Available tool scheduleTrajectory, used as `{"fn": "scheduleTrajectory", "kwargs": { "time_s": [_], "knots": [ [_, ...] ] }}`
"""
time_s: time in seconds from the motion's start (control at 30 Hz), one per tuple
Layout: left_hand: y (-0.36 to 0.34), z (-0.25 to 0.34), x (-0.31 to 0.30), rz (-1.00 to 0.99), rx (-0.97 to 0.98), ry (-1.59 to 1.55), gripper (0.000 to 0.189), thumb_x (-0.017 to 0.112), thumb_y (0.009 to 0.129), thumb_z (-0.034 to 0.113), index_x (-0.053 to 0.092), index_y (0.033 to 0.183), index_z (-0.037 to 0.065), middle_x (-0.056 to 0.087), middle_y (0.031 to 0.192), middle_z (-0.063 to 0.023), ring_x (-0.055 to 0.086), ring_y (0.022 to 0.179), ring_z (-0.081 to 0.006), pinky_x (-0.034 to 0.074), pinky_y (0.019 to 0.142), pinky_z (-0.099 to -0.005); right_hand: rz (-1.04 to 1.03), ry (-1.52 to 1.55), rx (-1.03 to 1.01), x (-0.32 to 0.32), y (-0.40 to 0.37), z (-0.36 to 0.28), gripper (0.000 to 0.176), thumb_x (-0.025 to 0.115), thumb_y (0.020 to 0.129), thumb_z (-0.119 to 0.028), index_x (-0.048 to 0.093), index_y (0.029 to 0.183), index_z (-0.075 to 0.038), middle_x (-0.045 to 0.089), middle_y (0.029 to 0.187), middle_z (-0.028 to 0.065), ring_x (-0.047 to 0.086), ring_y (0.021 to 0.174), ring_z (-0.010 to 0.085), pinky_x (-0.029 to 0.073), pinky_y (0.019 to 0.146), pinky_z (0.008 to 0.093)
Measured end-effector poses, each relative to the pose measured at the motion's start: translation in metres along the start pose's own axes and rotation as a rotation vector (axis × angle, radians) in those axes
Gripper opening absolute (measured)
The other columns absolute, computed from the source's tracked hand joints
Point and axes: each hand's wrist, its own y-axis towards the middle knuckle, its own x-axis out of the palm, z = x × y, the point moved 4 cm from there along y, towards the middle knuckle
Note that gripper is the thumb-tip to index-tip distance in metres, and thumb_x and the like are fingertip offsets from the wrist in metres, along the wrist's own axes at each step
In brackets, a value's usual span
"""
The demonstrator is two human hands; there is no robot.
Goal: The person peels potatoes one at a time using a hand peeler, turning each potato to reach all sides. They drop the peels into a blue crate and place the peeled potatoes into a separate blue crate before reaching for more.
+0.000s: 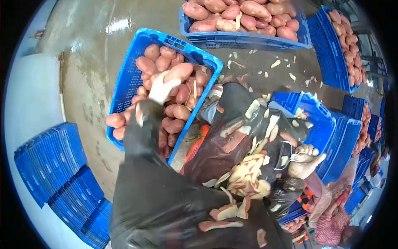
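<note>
My left hand (162,89), in a white glove, reaches into a blue crate (124,89) of red-skinned potatoes and grips a large potato (179,72) lying on top of the pile; the hand is slightly blurred. On the right, above my lap, my gloved right hand (306,162) has its fingers curled around a peeler (282,156) with a dark looped frame. Potato peelings (248,174) lie heaped and scattered across my dark, wet apron (207,153). Beside my right hand stands a blue crate (319,126) with some pale pieces near its edge.
Another blue crate (248,40) full of potatoes stands ahead, with more filled crates (331,54) along the right. Stacked blue crates (54,157) are at the left wall. Peelings (275,64) litter the wet floor. A person in a checked garment (329,224) is at lower right.
</note>
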Motion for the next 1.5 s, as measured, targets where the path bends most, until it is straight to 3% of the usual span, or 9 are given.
{"fn": "scheduleTrajectory", "kwargs": {
  "time_s": [0.33, 0.37, 0.5, 0.57, 0.97, 1.07, 1.17, 1.43, 1.5],
  "knots": [
    [-0.182, 0.059, 0.321, -0.581, -0.059, -0.001, 0.081, 0.071, 0.069, 0.024, 0.03, 0.136, 0.005, 0.043, 0.13, -0.017, 0.04, 0.121, -0.0278, 0.03, 0.102, -0.0353, -0.493, 0.348, 0.234, 0.023, -0.066, -0.028, 0.042, 0.044, 0.091, -0.043, 0.035, 0.058, -0.018, 0.031, 0.049, -0.0051, 0.031, 0.037, 0.0095, 0.025, 0.038, 0.0254],
    [-0.178, 0.062, 0.322, -0.639, 0.016, 0.155, 0.081, 0.071, 0.069, 0.022, 0.029, 0.135, 0.003, 0.043, 0.129, -0.0173, 0.041, 0.12, -0.0279, 0.031, 0.102, -0.0355, 0.105, -0.208, 0.003, -0.02, -0.063, -0.018, 0.039, 0.046, 0.091, -0.042, 0.037, 0.06, -0.02, 0.03, 0.049, -0.0051, 0.029, 0.037, 0.0109, 0.028, 0.038, 0.0275],
    [-0.19, 0.063, 0.33, -0.676, -0.017, 0.245, 0.087, 0.075, 0.065, 0.019, 0.028, 0.135, 0.001, 0.041, 0.13, -0.0167, 0.038, 0.122, -0.0264, 0.029, 0.103, -0.0357, 0.729, 0.462, -0.075, -0.062, -0.057, -0.061, 0.041, 0.039, 0.094, -0.042, 0.036, 0.063, -0.015, 0.029, 0.048, -0.004, 0.028, 0.038, 0.0115, 0.027, 0.038, 0.0298],
    [-0.185, 0.071, 0.334, -0.647, 0.052, 0.289, 0.093, 0.077, 0.06, 0.013, 0.025, 0.136, 0.001, 0.037, 0.133, -0.0159, 0.034, 0.125, -0.0259, 0.027, 0.104, -0.0369, -0.046, 0.46, -0.076, -0.089, -0.076, -0.027, 0.041, 0.039, 0.093, -0.045, 0.038, 0.066, -0.014, 0.03, 0.049, -0.0049, 0.03, 0.038, 0.0144, 0.029, 0.038, 0.0299],
    [-0.195, 0.059, 0.341, -0.467, -0.442, -0.164, 0.083, 0.065, 0.065, -0.001, 0.024, 0.137, 0.002, 0.04, 0.13, -0.0135, 0.039, 0.121, -0.0225, 0.035, 0.099, -0.0338, 0.279, 0.695, -0.151, -0.15, -0.029, -0.025, 0.046, 0.038, 0.093, -0.045, 0.045, 0.064, -0.01, 0.043, 0.049, 0.0057, 0.047, 0.043, 0.0211, 0.043, 0.043, 0.0351],
    [-0.196, 0.066, 0.343, -0.537, -0.52, -0.116, 0.08, 0.062, 0.068, 0.001, 0.023, 0.138, 0.003, 0.039, 0.131, -0.0149, 0.038, 0.122, -0.0241, 0.039, 0.096, -0.0342, -0.256, 0.805, -0.104, -0.076, -0.067, -0.026, 0.047, 0.034, 0.094, -0.046, 0.043, 0.064, -0.01, 0.043, 0.05, 0.0061, 0.045, 0.041, 0.0199, 0.041, 0.04, 0.0345],
    [-0.166, 0.095, 0.341, -0.892, -0.011, 0.683, 0.08, 0.061, 0.069, 0.01, 0.022, 0.139, 0.004, 0.032, 0.136, -0.0158, 0.032, 0.126, -0.028, 0.026, 0.104, -0.0372, 0.178, 0.614, -0.062, -0.132, -0.028, -0.005, 0.046, 0.031, 0.095, -0.043, 0.042, 0.065, -0.01, 0.051, 0.057, 0.0067, 0.053, 0.047, 0.0219, 0.047, 0.047, 0.0363],
    [-0.18, 0.073, 0.34, -0.618, -0.523, -0.214, 0.09, 0.059, 0.062, 0.003, 0.014, 0.14, 0.005, 0.029, 0.138, -0.0136, 0.031, 0.127, -0.0269, 0.037, 0.098, -0.0386, 0.012, 0.668, -0.38, -0.107, -0.028, -0.028, 0.04, 0.043, 0.091, -0.043, 0.047, 0.069, -0.01, 0.049, 0.056, 0.0024, 0.051, 0.048, 0.0175, 0.043, 0.048, 0.029],
    [-0.177, 0.068, 0.34, -0.64, -0.493, -0.471, 0.085, 0.058, 0.063, 0.006, 0.019, 0.139, 0.007, 0.036, 0.133, -0.0138, 0.04, 0.12, -0.0299, 0.048, 0.087, -0.0414, -0.426, 0.895, 0.017, -0.055, -0.067, -0.019, 0.037, 0.042, 0.092, -0.042, 0.046, 0.075, -0.01, 0.049, 0.056, 0.0013, 0.05, 0.049, 0.016, 0.043, 0.05, 0.0288]
  ]
}}
